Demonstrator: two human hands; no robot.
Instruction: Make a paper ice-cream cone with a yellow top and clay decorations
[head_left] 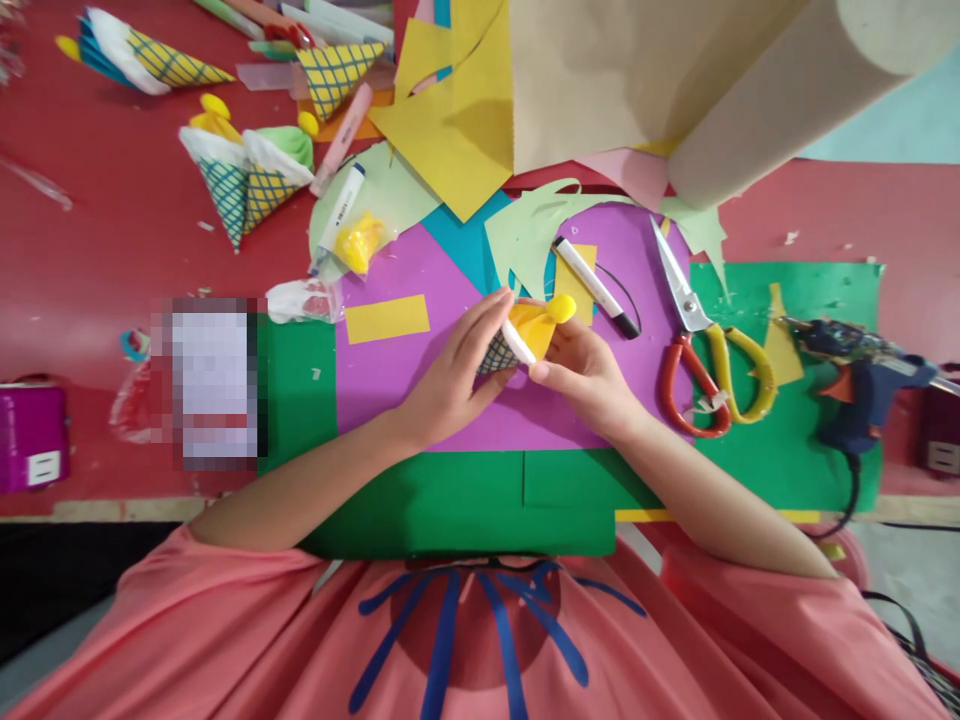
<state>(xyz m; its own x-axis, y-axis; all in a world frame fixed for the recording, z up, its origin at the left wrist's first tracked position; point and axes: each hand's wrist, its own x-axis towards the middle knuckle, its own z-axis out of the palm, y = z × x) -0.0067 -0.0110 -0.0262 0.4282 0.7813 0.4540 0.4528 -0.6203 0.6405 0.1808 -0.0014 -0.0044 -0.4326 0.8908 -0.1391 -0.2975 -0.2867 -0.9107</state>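
Observation:
Both hands are closed around a small paper ice cream cone (526, 332) above the purple sheet (390, 395). My left hand (457, 370) wraps its lattice-patterned cone end. At the other end, my right hand (589, 375) pinches near the white rim and the yellow folded top, which carries a yellow ball. The cone lies tilted, its ball pointing up and right. Fingers hide part of the cone. Just beyond the right hand lies a white marker (596, 287) with a black cap. A yellow paper strip (387, 319) rests left of my left hand.
Scissors (697, 335) with red and yellow handles lie right, blades pointing away. Farther right is a blue glue gun (855, 385) with its cord. Several finished paper cones (247, 175) sit back left. A phone (214, 385) lies left. A large paper roll (787, 95) stands back right.

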